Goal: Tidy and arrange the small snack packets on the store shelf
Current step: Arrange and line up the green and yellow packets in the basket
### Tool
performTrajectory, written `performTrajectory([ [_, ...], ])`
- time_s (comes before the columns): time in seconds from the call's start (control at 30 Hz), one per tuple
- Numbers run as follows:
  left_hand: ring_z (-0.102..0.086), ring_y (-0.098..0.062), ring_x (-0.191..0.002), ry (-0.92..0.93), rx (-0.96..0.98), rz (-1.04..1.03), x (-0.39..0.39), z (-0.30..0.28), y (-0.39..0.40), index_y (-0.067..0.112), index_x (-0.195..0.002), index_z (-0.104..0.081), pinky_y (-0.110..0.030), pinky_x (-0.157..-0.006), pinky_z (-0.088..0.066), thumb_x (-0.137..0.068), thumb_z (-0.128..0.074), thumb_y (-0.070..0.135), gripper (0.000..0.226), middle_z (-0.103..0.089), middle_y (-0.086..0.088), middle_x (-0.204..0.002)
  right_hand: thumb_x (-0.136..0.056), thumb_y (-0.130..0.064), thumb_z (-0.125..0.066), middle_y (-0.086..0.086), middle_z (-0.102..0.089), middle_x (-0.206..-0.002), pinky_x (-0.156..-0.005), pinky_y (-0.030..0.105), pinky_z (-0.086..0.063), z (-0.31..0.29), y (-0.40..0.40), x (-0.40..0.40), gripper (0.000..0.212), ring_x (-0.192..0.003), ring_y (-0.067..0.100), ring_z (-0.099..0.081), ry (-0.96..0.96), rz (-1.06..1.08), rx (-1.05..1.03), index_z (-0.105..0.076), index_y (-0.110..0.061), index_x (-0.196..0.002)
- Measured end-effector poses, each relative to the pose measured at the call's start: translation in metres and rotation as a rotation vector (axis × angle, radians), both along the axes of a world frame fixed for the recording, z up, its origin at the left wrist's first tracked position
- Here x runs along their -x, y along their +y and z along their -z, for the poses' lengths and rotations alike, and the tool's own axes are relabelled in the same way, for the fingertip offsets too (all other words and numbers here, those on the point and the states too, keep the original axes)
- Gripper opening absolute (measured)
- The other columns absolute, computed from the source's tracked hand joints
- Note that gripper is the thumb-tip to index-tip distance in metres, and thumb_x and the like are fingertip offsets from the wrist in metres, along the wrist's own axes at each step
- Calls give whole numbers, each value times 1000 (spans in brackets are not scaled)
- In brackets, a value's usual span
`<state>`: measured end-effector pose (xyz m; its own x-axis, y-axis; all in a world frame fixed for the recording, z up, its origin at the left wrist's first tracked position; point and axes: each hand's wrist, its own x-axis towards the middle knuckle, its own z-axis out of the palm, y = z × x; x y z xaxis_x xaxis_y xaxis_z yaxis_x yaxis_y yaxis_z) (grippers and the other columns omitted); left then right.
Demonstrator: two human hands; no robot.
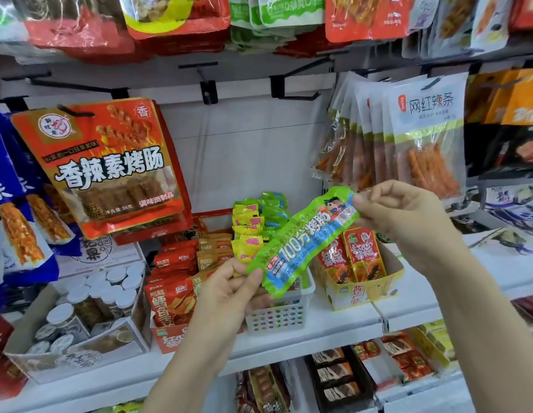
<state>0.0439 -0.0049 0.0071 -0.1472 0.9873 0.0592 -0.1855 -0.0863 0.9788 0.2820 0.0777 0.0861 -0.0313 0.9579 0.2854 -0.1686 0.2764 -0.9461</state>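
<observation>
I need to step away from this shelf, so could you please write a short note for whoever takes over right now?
Left hand pinches the lower end of a long green sausage packet; right hand pinches its upper end. The packet is held in the air, tilted, in front of the white basket of small yellow and green packets.
Done: one packet picked up.
Left: put it in its place, then straighten the remaining packets. I cannot tell where this one belongs.

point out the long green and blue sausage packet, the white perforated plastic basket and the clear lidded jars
long green and blue sausage packet [304, 241]: head view, on its printed middle
white perforated plastic basket [277, 318]: head view, on its holed front wall
clear jars with white lids [80, 295]: head view, on one jar's lid
</observation>
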Motion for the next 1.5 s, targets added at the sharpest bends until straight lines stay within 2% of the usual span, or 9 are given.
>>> performTrajectory([
  [0.1,-73,-28,-75,43,19,-2,4,0,-1,12,-82,-51,-45,-82,-34,-69,-74,39,38,-71,-29,-91,-76,0,-76,6,-73,-65,-55,20,-55,1,0,2,13,-59,14,-70,-78,71,-20,-64,-6,-78],
  [0.27,-71,-31,-77,56,-19,14,5,1,0,-5,-88,-43,-35,-70,-59,-78,-66,23,39,-72,-27,-89,-79,-2,-76,1,-75,-72,-55,19,-55,0,-1,2,16,-66,13,-73,-157,141,-59,-69,-14,-87],
  [0.47,-63,-44,-114,-318,22,319,-2,-4,-7,15,-108,-63,-47,-87,-57,-97,-47,44,35,-64,-19,-128,-82,-3,-72,0,-74,-83,-64,21,-56,1,-2,5,28,-76,13,-70,-18,0,-28,-74,-24,-99],
  [0.67,-70,-30,-78,-530,143,383,-5,-12,-10,6,-122,-64,-31,-63,-60,-82,-69,37,51,-66,-27,-119,-87,-3,-67,10,-74,-100,-75,28,-59,7,-1,11,29,-85,18,-68,-77,-123,-45,-77,-25,-103],
  [0.83,-69,-14,-97,-246,20,496,0,-16,-19,16,-117,-71,-19,-82,-53,-70,-87,21,50,-67,-13,-126,-92,-2,-60,4,-75,-91,-79,26,-58,8,-2,16,27,-88,15,-71,-54,-200,-62,-78,-21,-92],
  [1.0,-57,-4,-125,33,-87,231,-5,-16,-14,25,-115,-74,-16,-86,-51,-67,-85,17,50,-67,10,-127,-102,-17,-46,16,-71,-113,-78,31,-59,6,1,14,28,-102,26,-70,75,-336,179,-68,-11,-120],
  [1.2,-67,-6,-83,221,-189,27,-5,-5,-10,34,-116,-73,-28,-78,-58,-70,-83,14,52,-67,14,-126,-92,-18,-64,10,-73,-112,-83,33,-59,7,-1,14,37,-104,26,-70,-83,-355,102,-58,-16,-129],
  [1.37,-43,-20,-93,259,-164,40,-5,-3,-10,44,-117,-69,-65,-87,-49,-71,-86,14,57,-66,22,-124,-83,1,-69,12,-74,-106,-85,38,-58,10,-2,17,44,-101,28,-71,-67,-253,63,-61,-12,-125],
  [1.5,-67,-22,-96,273,-235,64,-6,-9,-13,37,-117,-70,-45,-79,-60,-74,-84,7,54,-69,10,-123,-83,1,-69,11,-74,-107,-82,34,-59,11,-1,16,44,-101,26,-71,-57,-266,49,-61,-14,-124],
])
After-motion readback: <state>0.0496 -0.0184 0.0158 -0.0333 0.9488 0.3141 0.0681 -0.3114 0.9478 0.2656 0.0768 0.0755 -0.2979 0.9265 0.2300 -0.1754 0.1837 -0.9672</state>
